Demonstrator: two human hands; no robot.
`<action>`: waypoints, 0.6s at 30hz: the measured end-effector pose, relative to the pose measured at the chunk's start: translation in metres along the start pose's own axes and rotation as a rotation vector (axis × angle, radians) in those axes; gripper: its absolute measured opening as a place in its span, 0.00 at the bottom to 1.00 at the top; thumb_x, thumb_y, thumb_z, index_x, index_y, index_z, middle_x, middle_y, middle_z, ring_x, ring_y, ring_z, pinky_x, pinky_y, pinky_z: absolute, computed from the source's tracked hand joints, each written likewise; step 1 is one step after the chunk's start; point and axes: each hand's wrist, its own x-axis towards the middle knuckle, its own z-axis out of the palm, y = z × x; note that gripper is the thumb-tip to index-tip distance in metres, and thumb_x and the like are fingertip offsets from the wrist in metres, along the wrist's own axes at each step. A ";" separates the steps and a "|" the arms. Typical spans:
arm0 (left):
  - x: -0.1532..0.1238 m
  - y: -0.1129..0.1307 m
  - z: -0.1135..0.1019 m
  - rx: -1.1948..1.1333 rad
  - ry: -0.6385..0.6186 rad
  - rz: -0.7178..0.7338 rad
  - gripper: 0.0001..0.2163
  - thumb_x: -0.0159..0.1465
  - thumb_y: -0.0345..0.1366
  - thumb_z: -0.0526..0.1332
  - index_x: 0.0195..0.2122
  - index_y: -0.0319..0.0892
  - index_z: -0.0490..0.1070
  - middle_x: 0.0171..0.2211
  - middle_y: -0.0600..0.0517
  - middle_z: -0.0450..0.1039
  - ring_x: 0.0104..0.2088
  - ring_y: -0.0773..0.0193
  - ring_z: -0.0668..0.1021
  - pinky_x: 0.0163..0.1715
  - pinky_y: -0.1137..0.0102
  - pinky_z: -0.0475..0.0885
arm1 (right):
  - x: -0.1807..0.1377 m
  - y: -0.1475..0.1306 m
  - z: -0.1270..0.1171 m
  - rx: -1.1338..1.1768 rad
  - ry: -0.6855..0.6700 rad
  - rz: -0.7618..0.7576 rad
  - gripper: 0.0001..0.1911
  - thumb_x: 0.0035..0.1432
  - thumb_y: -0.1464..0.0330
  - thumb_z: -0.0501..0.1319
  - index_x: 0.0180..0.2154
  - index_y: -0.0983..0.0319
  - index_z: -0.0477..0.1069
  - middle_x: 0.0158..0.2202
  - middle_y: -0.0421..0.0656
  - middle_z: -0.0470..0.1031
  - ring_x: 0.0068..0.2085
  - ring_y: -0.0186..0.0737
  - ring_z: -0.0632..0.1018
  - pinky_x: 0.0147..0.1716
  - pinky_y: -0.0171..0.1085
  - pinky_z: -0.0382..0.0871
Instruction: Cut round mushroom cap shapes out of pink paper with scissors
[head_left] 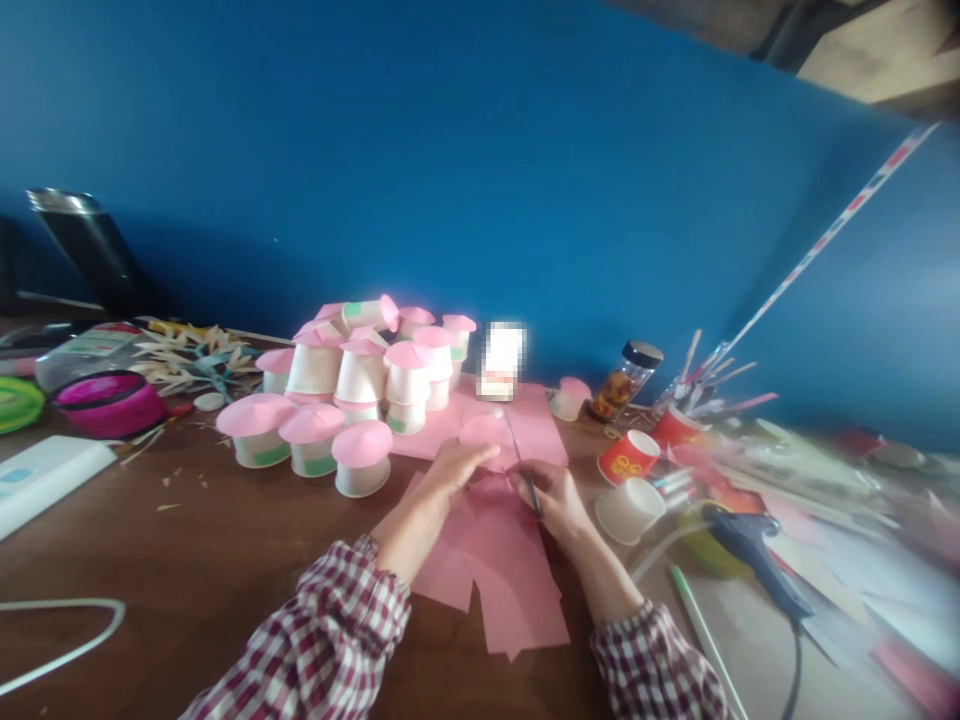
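My left hand (459, 468) is closed on a rounded piece of pink paper (484, 430), thumb reaching over it. In my right hand (556, 497) are scissors (534, 492), dark-handled, with thin blades pointing up along the right side of that paper. Whether the blades touch the paper is hard to tell. Beneath both hands lie several cut pink sheets (517, 590), and a larger pink sheet (544, 425) is spread behind them. To the left, several upturned paper cups (360, 478) with pink paper caps stand in rows and stacks.
A glue gun (757, 540), a white paper cup (630, 510), a red cup (628, 458) and a dark-lidded jar (628, 380) crowd the right. On the left are a magenta round case (109, 405), a white box (52, 475) and a white cable (112, 620). A blue wall (480, 180) rises behind.
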 end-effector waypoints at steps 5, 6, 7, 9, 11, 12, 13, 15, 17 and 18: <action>0.002 -0.003 0.000 -0.009 -0.014 0.007 0.17 0.43 0.40 0.70 0.30 0.34 0.72 0.19 0.50 0.72 0.17 0.66 0.72 0.17 0.73 0.63 | 0.001 0.001 0.000 -0.019 0.005 -0.019 0.13 0.49 0.62 0.63 0.33 0.66 0.75 0.20 0.38 0.67 0.20 0.30 0.62 0.17 0.29 0.55; 0.003 -0.004 -0.001 -0.006 -0.012 0.008 0.17 0.43 0.40 0.70 0.30 0.34 0.72 0.19 0.50 0.72 0.17 0.67 0.72 0.17 0.73 0.63 | 0.001 0.001 0.000 -0.025 0.005 -0.024 0.13 0.49 0.62 0.63 0.32 0.66 0.75 0.20 0.38 0.67 0.20 0.30 0.62 0.17 0.29 0.55; 0.003 -0.004 -0.001 -0.001 -0.007 0.008 0.17 0.43 0.40 0.70 0.30 0.35 0.72 0.19 0.51 0.71 0.17 0.67 0.71 0.16 0.73 0.62 | 0.001 0.000 0.000 -0.030 0.005 -0.024 0.13 0.49 0.62 0.63 0.32 0.66 0.75 0.19 0.38 0.67 0.20 0.30 0.62 0.17 0.29 0.55; 0.003 -0.004 -0.001 -0.001 -0.004 0.006 0.17 0.42 0.40 0.70 0.30 0.35 0.72 0.19 0.51 0.71 0.17 0.67 0.71 0.17 0.73 0.63 | 0.001 -0.001 0.000 -0.042 0.004 -0.018 0.14 0.49 0.61 0.63 0.32 0.66 0.75 0.19 0.38 0.67 0.19 0.30 0.63 0.17 0.29 0.55; 0.003 -0.004 -0.001 -0.012 -0.009 0.005 0.18 0.42 0.40 0.70 0.30 0.34 0.72 0.20 0.50 0.72 0.18 0.66 0.72 0.18 0.73 0.64 | 0.000 -0.003 0.000 -0.051 0.006 -0.016 0.14 0.49 0.61 0.63 0.31 0.66 0.75 0.19 0.38 0.67 0.20 0.30 0.63 0.17 0.30 0.55; 0.003 -0.004 -0.001 -0.017 -0.011 0.006 0.18 0.42 0.41 0.71 0.30 0.34 0.72 0.20 0.50 0.72 0.19 0.66 0.73 0.19 0.73 0.64 | 0.000 -0.003 0.000 -0.055 0.009 -0.016 0.14 0.49 0.61 0.63 0.31 0.66 0.75 0.19 0.39 0.68 0.20 0.31 0.64 0.17 0.30 0.55; 0.003 -0.003 -0.001 -0.022 -0.012 0.006 0.18 0.41 0.41 0.71 0.30 0.34 0.72 0.20 0.50 0.72 0.19 0.65 0.73 0.19 0.72 0.64 | 0.000 -0.004 0.000 -0.057 0.011 -0.016 0.14 0.49 0.61 0.63 0.31 0.66 0.75 0.19 0.39 0.68 0.20 0.31 0.64 0.17 0.30 0.55; 0.002 -0.002 -0.001 -0.026 -0.010 -0.002 0.18 0.40 0.41 0.71 0.29 0.35 0.72 0.20 0.51 0.72 0.19 0.66 0.72 0.19 0.72 0.64 | 0.000 -0.004 0.000 -0.059 0.012 -0.016 0.13 0.49 0.62 0.63 0.31 0.66 0.75 0.19 0.38 0.68 0.20 0.31 0.64 0.18 0.30 0.55; 0.001 0.000 0.000 -0.023 -0.011 -0.008 0.18 0.41 0.40 0.71 0.29 0.35 0.71 0.19 0.52 0.71 0.18 0.68 0.71 0.18 0.73 0.64 | 0.000 -0.004 0.000 -0.057 0.011 -0.011 0.13 0.49 0.62 0.63 0.31 0.66 0.75 0.19 0.38 0.67 0.20 0.31 0.63 0.18 0.30 0.55; 0.000 0.001 0.000 -0.019 -0.013 -0.011 0.17 0.41 0.40 0.71 0.28 0.35 0.71 0.18 0.53 0.70 0.17 0.68 0.70 0.18 0.73 0.63 | 0.000 -0.003 0.000 -0.056 0.011 -0.013 0.12 0.49 0.63 0.63 0.31 0.66 0.75 0.19 0.38 0.67 0.20 0.31 0.63 0.18 0.30 0.55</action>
